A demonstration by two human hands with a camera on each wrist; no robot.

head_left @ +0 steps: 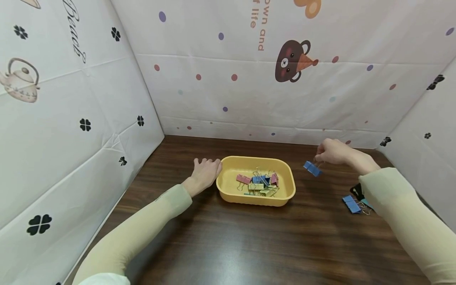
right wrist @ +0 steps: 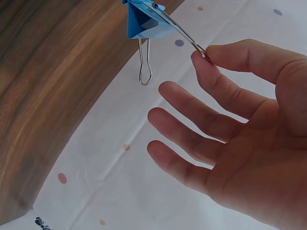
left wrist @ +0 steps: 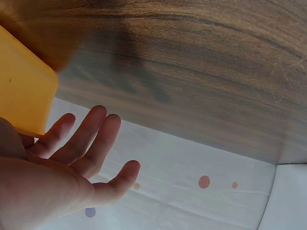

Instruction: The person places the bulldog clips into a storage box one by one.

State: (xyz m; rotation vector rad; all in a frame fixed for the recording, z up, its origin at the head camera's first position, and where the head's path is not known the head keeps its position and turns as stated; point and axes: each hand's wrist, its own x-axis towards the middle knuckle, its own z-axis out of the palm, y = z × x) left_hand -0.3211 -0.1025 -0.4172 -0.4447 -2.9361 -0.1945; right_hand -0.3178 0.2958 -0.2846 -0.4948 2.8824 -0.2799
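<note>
In the head view my right hand [head_left: 334, 152] pinches a blue binder clip [head_left: 312, 168] above the table, right of a yellow tray [head_left: 256, 200]. The right wrist view shows thumb and index fingertip of the right hand [right wrist: 240, 110] on one wire handle of the blue binder clip [right wrist: 139, 21]; the other handle hangs down. My left hand [head_left: 204, 174] touches the tray's left side, its fingers [left wrist: 96, 125] loosely extended; the thumb's tip is hidden. Inside the tray lie pink clips [head_left: 244, 179], yellow clips [head_left: 255, 187] and blue clips [head_left: 261, 180].
On the table's right lie another blue binder clip [head_left: 352, 204], a black clip [head_left: 357, 191] and a teal one [head_left: 367, 203], partly behind my right sleeve. White printed sheets [head_left: 221, 91] stand along the back and both sides of the dark wooden table [head_left: 221, 241].
</note>
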